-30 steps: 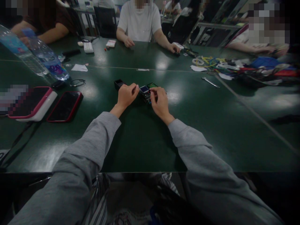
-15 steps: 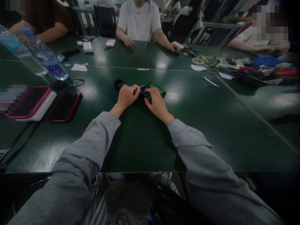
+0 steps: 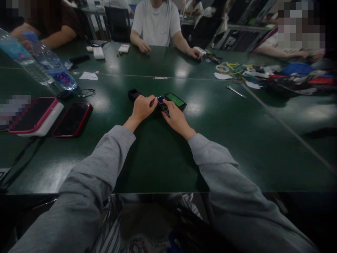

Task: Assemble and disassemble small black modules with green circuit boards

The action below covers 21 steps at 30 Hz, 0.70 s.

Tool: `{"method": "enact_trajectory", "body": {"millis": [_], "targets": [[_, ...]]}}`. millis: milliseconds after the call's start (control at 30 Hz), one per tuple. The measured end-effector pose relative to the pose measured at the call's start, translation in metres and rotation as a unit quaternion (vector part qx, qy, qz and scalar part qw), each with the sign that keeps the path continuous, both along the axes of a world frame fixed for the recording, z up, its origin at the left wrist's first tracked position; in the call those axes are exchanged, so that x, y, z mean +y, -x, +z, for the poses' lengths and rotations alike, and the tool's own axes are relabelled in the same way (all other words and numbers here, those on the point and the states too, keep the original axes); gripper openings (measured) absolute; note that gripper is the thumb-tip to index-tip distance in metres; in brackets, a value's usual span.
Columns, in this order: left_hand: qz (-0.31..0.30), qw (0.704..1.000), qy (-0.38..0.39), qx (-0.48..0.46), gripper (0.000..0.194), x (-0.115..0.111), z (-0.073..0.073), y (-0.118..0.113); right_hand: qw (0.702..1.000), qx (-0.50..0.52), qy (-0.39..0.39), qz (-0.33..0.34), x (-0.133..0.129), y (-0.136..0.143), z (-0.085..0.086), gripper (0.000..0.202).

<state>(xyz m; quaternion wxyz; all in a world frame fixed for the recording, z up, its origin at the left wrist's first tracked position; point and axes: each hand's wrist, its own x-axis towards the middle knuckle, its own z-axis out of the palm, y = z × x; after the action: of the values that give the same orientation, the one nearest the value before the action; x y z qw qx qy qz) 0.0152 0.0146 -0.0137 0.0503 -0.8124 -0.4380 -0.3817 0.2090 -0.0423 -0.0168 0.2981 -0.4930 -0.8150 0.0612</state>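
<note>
Near the middle of the dark green table (image 3: 158,151), my left hand (image 3: 143,108) is closed in a pinch at the left side of a small device with a dark blue screen (image 3: 161,99). From the right, my right hand (image 3: 174,115) grips the same device, its fingers bent over the front and right side. A black case with a green circuit board (image 3: 176,99) lies just behind my right hand. Behind my left hand is a black boxy part (image 3: 134,94), partly hidden by the hand. Fingers cover much of the device.
Phones (image 3: 72,119) and two water bottles (image 3: 52,66) are at the left. A wrench (image 3: 236,92) lies at the right, before a pile of cables (image 3: 284,75). Across the table sits a person in a white shirt (image 3: 156,23), hands on the tabletop.
The fingers of my right hand have shifted slightly on the device, and more of the green board shows. My left hand looks unmoved.
</note>
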Motion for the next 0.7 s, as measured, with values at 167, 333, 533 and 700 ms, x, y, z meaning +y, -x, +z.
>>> {"method": "enact_trajectory", "body": {"millis": [167, 333, 533, 700], "targets": [[0.008, 1.0, 0.005, -0.006, 0.038, 0.0, -0.001, 0.0, 1.0, -0.004, 0.008, -0.005, -0.03, -0.004, 0.011, 0.055], [-0.001, 1.0, 0.006, 0.0, 0.041, -0.003, 0.002, 0.002, 0.999, -0.011, 0.026, 0.031, -0.105, -0.042, 0.015, 0.057], [-0.014, 1.0, 0.017, -0.008, 0.041, -0.004, 0.003, 0.003, 0.99, -0.034, 0.061, -0.126, -0.19, -0.192, 0.002, 0.06], [-0.008, 1.0, -0.009, 0.014, 0.042, -0.007, 0.002, 0.003, 0.941, -0.026, -0.043, -0.335, -0.222, -0.332, -0.011, 0.065]]}}
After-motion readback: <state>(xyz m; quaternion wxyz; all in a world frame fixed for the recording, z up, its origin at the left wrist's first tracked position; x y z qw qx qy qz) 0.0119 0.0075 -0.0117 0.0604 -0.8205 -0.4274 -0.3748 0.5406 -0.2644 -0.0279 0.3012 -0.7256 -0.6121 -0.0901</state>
